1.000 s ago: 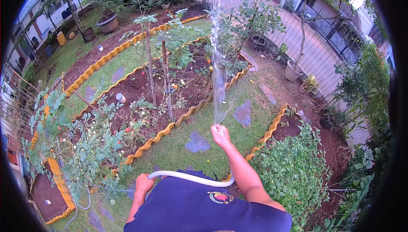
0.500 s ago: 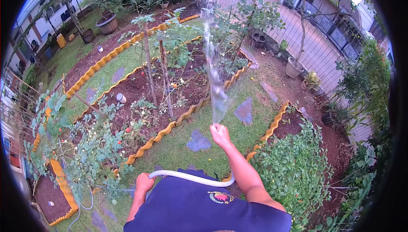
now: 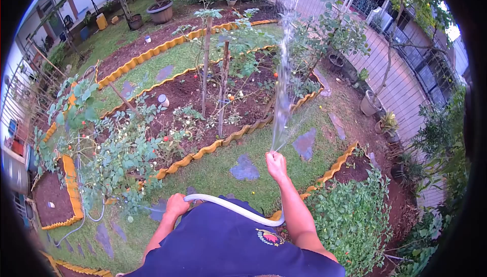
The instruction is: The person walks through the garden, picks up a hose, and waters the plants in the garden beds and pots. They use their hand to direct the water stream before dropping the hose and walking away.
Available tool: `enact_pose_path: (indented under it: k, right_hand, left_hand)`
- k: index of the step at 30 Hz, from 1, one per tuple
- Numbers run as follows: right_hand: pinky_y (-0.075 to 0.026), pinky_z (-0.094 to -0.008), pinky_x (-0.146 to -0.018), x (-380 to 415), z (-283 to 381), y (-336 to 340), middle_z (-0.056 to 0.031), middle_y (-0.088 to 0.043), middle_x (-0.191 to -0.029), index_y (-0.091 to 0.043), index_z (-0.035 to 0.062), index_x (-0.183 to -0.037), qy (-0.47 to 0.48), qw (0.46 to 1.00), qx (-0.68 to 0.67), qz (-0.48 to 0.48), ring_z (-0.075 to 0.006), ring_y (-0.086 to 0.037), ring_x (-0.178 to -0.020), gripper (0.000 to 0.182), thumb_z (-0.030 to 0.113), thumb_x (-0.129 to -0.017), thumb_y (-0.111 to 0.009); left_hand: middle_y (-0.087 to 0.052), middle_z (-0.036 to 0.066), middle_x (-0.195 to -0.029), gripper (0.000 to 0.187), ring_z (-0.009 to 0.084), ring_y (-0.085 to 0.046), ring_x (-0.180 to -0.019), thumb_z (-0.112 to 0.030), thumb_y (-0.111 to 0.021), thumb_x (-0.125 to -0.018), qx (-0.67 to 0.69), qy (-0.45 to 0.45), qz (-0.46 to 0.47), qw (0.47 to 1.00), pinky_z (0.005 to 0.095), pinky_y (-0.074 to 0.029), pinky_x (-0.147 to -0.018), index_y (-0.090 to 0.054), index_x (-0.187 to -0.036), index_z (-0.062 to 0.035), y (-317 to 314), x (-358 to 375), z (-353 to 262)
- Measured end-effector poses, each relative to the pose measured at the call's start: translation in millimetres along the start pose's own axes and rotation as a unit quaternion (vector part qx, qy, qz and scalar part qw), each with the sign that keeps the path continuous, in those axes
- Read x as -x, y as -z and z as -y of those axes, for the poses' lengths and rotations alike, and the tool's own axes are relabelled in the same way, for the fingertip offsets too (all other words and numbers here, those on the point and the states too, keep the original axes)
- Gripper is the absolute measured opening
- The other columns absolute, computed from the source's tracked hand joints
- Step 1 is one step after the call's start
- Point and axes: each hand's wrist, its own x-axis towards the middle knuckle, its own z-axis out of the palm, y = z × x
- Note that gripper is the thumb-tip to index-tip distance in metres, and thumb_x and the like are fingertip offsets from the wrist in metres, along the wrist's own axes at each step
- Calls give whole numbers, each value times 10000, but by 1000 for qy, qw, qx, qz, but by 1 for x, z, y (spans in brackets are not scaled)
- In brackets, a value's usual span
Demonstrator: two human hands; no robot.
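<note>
A pale hose (image 3: 233,207) arches across the front of my dark blue shirt (image 3: 223,241). My left hand (image 3: 177,204) is closed around it at the lower left. Held out in front, my right hand (image 3: 276,165) is closed at the hose's outlet, which the fingers mostly hide. From the top of this fist a jet of water (image 3: 282,89) shoots up and away over the grass and the planting bed, with thin side sprays near the fingers. The hose passes out of sight behind my right forearm.
Wavy yellow edging (image 3: 223,144) borders a bed with tomato plants (image 3: 127,147) and wooden stakes (image 3: 223,89). Stone slabs (image 3: 244,167) lie in the grass. A leafy green bush (image 3: 350,211) grows at the right. Potted plants (image 3: 371,103) stand along the wire fence (image 3: 401,69).
The view has turned left, so the garden appears shifted to the right. Both hands keep their hold on the hose, and the water still sprays.
</note>
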Motion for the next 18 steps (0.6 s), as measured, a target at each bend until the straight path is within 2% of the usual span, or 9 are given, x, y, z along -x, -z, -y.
enact_pose_path:
  k: [3, 6, 9, 12, 15, 18]
  right_hand:
    - [-424, -398, -559, -1, -4, -1, -117, -557, -577, -584, -12, -705, 5, 1000, -4, 1, -208, -561, -560, 342, 296, -834, -513]
    - [-471, -468, -698, -3, 4, 11, -248, -629, -757, -637, -9, -803, -45, 999, 0, 23, -402, -638, -765, 380, 343, -828, -494]
    - [-476, -467, -708, -2, 9, 16, -247, -633, -765, -646, -2, -814, -60, 998, 1, 18, -404, -641, -777, 380, 344, -825, -490]
    - [-469, -425, -651, 4, 3, 8, -197, -615, -674, -626, -7, -769, -22, 1000, -6, 5, -311, -640, -681, 354, 321, -831, -507]
    - [-481, -438, -689, 7, 3, 6, -220, -630, -723, -639, -2, -806, -34, 999, 2, 17, -354, -651, -737, 366, 334, -828, -497]
    - [-478, -435, -682, 5, 3, 11, -222, -632, -732, -636, -4, -808, -46, 999, -11, 7, -348, -650, -734, 380, 348, -821, -493]
  left_hand:
    - [-674, 222, -860, 342, 390, -650, -879, -420, -667, -794, 3, -5, 3, 1000, 464, -513, -790, -732, -844, -88, -1, -3, 0]
    - [-672, 225, -850, 350, 391, -652, -863, -427, -665, -794, 0, -11, 6, 1000, 464, -514, -775, -733, -838, -86, -2, -1, -1]
    - [-672, 225, -837, 356, 392, -653, -845, -429, -667, -792, 0, -12, 7, 1000, 462, -514, -759, -732, -837, -82, -2, -1, 1]
    - [-672, 223, -825, 358, 391, -656, -833, -424, -673, -788, -3, -14, -3, 1000, 460, -514, -751, -731, -837, -74, -4, -3, 4]
    - [-671, 223, -818, 352, 389, -657, -828, -412, -679, -785, -10, -16, -8, 1000, 458, -514, -748, -732, -843, -69, 1, -2, -1]
    - [-671, 225, -819, 342, 388, -658, -827, -402, -682, -785, -17, -14, -8, 1000, 458, -513, -747, -734, -853, -70, 7, 2, -9]
